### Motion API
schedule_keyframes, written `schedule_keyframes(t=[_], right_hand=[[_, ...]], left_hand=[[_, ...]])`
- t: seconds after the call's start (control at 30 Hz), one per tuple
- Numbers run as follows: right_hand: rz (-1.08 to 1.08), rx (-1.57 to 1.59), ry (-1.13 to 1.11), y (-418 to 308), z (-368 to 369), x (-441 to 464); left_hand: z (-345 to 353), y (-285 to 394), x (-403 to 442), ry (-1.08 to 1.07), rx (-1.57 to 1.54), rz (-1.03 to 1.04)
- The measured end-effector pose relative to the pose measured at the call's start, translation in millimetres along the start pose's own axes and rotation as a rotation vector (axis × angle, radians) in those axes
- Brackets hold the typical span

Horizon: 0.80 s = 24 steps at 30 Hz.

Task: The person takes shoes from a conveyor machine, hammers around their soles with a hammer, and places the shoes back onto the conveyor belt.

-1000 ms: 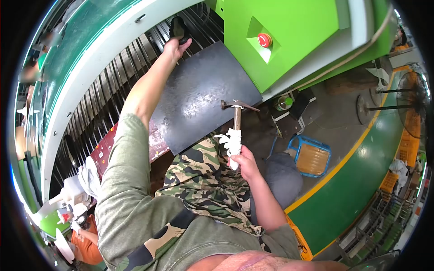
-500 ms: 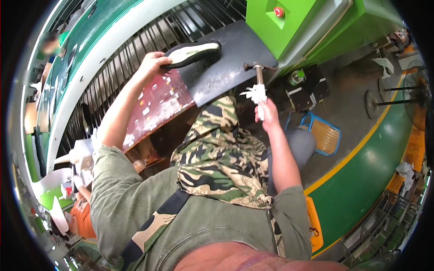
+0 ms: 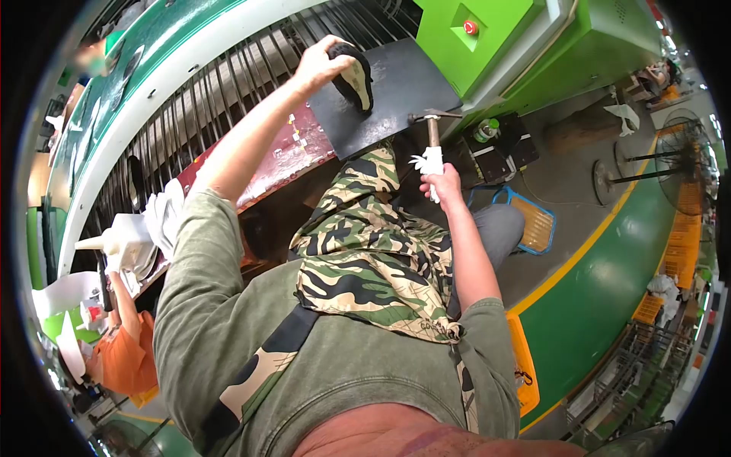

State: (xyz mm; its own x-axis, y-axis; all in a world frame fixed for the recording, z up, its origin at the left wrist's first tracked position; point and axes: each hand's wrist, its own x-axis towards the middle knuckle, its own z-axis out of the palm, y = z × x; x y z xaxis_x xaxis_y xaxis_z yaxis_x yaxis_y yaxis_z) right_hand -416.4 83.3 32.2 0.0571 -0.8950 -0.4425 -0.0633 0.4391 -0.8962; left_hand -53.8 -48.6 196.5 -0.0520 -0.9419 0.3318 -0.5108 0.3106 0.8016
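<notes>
My left hand (image 3: pixel 320 65) grips one end of a black shoe (image 3: pixel 353 81) with a pale sole. The shoe is tilted, its far end over the dark flat plate (image 3: pixel 396 87); whether it touches the plate I cannot tell. Wrapped round the handle of a hammer (image 3: pixel 433 135), my right hand (image 3: pixel 443 185) is closed just under a white wrapping (image 3: pixel 431 161) on the handle. The hammer head points up, near the plate's right corner and apart from the shoe. Camouflage apron cloth (image 3: pixel 365 266) covers my lap below.
Beyond the plate runs a rack of dark bars (image 3: pixel 244 84). A green machine housing (image 3: pixel 487 53) with a red button (image 3: pixel 470 28) stands right. A worn red board (image 3: pixel 293 152) adjoins the plate. A person in orange (image 3: pixel 126 354) is at left. A fan (image 3: pixel 681 156) stands far right.
My left hand has moved up and right, swinging the shoe from lying nearly level to pointing downward toward me. My right hand and the hammer have shifted only slightly.
</notes>
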Motion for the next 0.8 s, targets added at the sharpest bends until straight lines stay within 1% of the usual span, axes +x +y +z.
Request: schedule_keyframes(t=[0.03,0.07,0.17,0.2,0.23,0.3,0.33,0.37,0.43,0.5,0.53,0.57,0.6,0.63,0.7,0.77,0.8], right_hand=[[0.028,-0.071,-0.001,-5.8,3.1,-6.5],[0.047,-0.115,-0.028,-12.2,6.3,-10.7],[0.083,-0.225,-0.055,-26.7,13.0,-18.7],[0.039,-0.280,-0.072,-31.2,14.3,-21.3],[-0.004,-0.334,-0.092,-34.9,16.9,-24.0],[0.002,-0.328,-0.096,-35.2,25.4,-27.2],[0.000,-0.283,-0.103,-31.7,30.0,-27.7],[0.000,-0.238,-0.110,-28.8,34.8,-28.3],[-0.001,-0.295,-0.142,-28.0,45.4,-30.3],[0.027,-0.331,-0.175,-29.3,51.5,-35.8],[0.035,-0.338,-0.180,-27.2,54.2,-38.5],[0.044,-0.272,-0.183,-26.5,57.2,-41.9],[0.054,-0.204,-0.184,-23.2,59.5,-43.5],[0.062,-0.203,-0.188,-17.4,59.2,-45.2],[0.091,-0.016,-0.227,-6.2,54.3,-50.1],[0.118,-0.032,-0.222,-14.0,52.2,-55.2],[0.066,-0.108,-0.189,-18.2,51.9,-53.5]], left_hand=[[13.4,-2.0,-4.1,0.023,-0.172,0.036],[22.4,-7.4,-2.2,0.010,-0.242,0.034],[43.3,-21.8,0.1,0.012,-0.227,0.076],[48.8,-20.8,-0.8,-0.022,-0.303,0.062],[51.1,-21.5,-3.0,-0.074,-0.285,-0.018],[55.9,-26.1,-7.7,-0.049,-0.128,0.005],[59.5,-32.8,-5.7,-0.040,-0.065,-0.017],[59.1,-38.2,-1.0,-0.035,-0.069,-0.019],[59.5,-46.4,5.1,0.004,-0.051,-0.058],[54.0,-56.8,11.6,0.009,-0.147,-0.144],[53.3,-63.0,8.5,-0.021,-0.297,-0.255],[52.6,-69.6,3.7,-0.052,-0.447,-0.365],[46.7,-59.1,-14.9,-0.118,-0.626,-0.474],[47.0,-64.8,-32.1,-0.185,-0.687,-0.574],[51.4,-65.9,-77.3,-0.209,-0.725,-0.741],[51.0,-72.7,-105.9,-0.321,-0.786,-0.879],[55.1,-69.5,-134.5,-0.310,-0.866,-0.995]])
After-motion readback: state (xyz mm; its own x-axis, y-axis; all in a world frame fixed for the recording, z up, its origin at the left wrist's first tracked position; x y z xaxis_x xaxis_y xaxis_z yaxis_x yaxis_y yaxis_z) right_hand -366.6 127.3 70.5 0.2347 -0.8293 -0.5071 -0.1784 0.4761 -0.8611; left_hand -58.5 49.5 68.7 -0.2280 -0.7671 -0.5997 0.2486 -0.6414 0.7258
